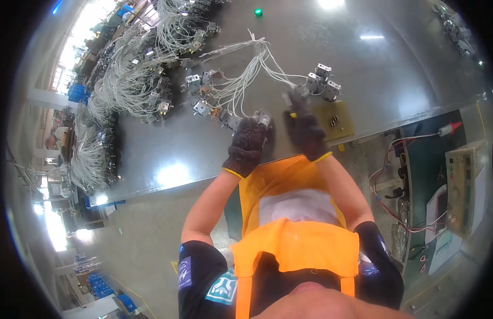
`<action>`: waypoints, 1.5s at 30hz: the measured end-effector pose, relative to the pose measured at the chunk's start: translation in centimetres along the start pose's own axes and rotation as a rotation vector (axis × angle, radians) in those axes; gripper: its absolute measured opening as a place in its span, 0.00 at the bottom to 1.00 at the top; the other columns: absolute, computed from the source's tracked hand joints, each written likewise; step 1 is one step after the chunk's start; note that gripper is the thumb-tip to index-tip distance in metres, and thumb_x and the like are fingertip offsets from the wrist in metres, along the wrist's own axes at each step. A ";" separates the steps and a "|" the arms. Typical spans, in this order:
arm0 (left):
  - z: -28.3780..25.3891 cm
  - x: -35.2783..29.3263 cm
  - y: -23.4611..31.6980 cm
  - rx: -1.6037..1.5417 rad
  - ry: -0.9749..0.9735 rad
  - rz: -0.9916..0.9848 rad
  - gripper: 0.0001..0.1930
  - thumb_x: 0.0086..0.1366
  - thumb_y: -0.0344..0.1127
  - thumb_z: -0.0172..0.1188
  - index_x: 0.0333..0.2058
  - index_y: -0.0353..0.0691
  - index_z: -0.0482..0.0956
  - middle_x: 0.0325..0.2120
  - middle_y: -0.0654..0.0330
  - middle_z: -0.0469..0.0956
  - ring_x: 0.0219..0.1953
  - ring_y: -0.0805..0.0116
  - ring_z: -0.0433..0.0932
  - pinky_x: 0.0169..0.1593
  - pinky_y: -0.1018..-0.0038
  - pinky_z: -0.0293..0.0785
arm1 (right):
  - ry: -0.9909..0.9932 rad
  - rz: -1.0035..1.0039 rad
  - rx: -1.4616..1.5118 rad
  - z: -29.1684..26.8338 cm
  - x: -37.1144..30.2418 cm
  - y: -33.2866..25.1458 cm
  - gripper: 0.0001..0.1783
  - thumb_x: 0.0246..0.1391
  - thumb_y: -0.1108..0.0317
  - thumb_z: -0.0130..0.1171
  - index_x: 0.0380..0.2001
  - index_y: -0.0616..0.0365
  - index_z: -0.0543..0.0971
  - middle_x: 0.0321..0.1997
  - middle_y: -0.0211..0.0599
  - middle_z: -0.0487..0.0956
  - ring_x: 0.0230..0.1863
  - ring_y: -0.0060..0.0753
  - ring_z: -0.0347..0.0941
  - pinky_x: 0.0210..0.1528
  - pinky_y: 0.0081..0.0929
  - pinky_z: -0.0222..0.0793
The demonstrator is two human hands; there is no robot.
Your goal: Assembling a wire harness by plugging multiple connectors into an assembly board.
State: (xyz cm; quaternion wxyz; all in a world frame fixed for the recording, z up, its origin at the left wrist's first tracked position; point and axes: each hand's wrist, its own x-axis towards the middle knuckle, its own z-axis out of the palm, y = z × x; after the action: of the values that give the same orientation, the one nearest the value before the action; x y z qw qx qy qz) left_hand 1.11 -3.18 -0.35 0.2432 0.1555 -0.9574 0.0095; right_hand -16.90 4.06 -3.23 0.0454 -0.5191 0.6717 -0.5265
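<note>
My left hand (247,142), in a dark work glove with a yellow cuff edge, is closed around a small silvery metal block (263,118) near the table's front edge. My right hand (306,132), gloved the same way, is smeared by motion. A blurred grey piece (298,95) shows at its fingertips; whether they grip it is unclear. Ahead lies a bundle of white wires (251,72) with metal blocks on their ends. Several blocks (201,108) lie left of my hands, and a smaller group (324,82) stands to the right.
A brownish-yellow plate (339,119) with small dark pins lies beside my right hand. Large heaps of wired blocks (124,87) cover the table's left side. A green round object (258,12) is at the far side. At right stands an instrument box (461,186) with red and white leads.
</note>
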 end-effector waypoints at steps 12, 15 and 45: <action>1.7 -1.9 -2.0 -0.270 0.030 -0.082 0.23 0.55 0.31 0.62 0.51 0.36 0.73 0.48 0.45 0.73 0.53 0.43 0.71 0.58 0.54 0.68 | -0.724 0.212 -0.128 3.4 5.0 -2.6 0.26 0.59 0.57 0.49 0.61 0.51 0.68 0.55 0.56 0.75 0.55 0.59 0.72 0.57 0.50 0.68; 0.7 -1.5 -1.2 -0.341 0.174 -0.135 0.23 0.55 0.29 0.63 0.51 0.38 0.72 0.48 0.47 0.73 0.53 0.43 0.72 0.56 0.55 0.69 | -0.692 0.232 -0.143 3.2 4.6 -2.7 0.25 0.60 0.58 0.51 0.59 0.51 0.70 0.52 0.55 0.77 0.54 0.58 0.73 0.55 0.48 0.68; 5.7 1.2 5.8 -0.333 0.297 -0.561 0.31 0.57 0.27 0.61 0.60 0.34 0.62 0.51 0.41 0.69 0.54 0.40 0.69 0.58 0.55 0.67 | -0.736 0.392 0.475 -3.3 2.3 1.2 0.19 0.54 0.59 0.59 0.49 0.52 0.80 0.42 0.42 0.83 0.42 0.38 0.79 0.49 0.29 0.72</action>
State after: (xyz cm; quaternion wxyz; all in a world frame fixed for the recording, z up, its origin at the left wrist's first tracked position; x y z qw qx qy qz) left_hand -4.28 1.49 -4.54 0.3949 0.3675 -0.8201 -0.1911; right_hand -20.73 4.46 -1.58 0.4960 -0.5097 0.5574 -0.4283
